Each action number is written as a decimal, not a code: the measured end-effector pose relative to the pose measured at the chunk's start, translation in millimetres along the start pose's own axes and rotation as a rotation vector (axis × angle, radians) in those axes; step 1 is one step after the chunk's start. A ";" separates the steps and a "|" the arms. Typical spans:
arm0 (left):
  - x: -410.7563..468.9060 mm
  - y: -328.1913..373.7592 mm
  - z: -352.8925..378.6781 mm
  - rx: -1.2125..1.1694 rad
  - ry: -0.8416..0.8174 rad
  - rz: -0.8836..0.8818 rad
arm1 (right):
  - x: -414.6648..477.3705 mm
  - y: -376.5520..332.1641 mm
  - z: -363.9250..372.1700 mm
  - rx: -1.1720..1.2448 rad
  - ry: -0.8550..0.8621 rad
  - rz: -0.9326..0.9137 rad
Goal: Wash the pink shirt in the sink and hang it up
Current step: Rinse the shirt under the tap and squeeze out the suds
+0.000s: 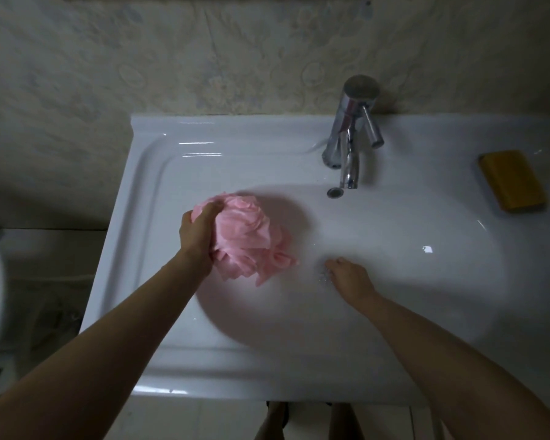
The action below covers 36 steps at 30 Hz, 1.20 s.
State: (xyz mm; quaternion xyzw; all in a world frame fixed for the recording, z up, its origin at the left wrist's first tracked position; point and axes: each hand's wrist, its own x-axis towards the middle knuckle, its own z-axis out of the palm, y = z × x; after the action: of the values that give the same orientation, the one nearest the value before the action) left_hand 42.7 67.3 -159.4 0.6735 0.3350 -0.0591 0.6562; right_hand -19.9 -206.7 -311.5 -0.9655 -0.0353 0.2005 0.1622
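Left hand (200, 236): fingers curled round the bunched pink shirt (245, 233), which I hold just above the sink (159, 173) basin, I judge so it drips there. Right hand (351, 279), just right of the shirt's hanging end, reaches down into the basin. Its fingers are hidden, so I cannot tell their spread. The tap (350, 138) is beyond the right fingers. The yellow soap (511, 181) is well to their right, probably parked for lathering.

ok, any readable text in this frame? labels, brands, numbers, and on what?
None readable.
The yellow soap bar, faucet, pink shirt, sink and patterned wall show no lettering; any embossing on the soap is too blurred to tell.
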 end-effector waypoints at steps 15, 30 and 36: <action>-12.9 6.2 5.4 0.017 0.054 -0.031 | -6.1 -19.7 -152.6 0.647 0.695 0.051; -21.8 -5.5 21.7 0.005 0.100 -0.118 | 18.5 -61.0 -253.8 0.572 0.533 -0.053; -15.4 -9.9 17.3 0.005 0.122 -0.142 | 22.2 -63.4 -253.0 0.599 0.547 -0.035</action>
State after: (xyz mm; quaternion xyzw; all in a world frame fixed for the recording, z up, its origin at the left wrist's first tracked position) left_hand 31.9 44.7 -162.0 0.6520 0.4213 -0.0652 0.6270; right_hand 101.1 -219.5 -79.7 -0.8925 0.0529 -0.0649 0.4433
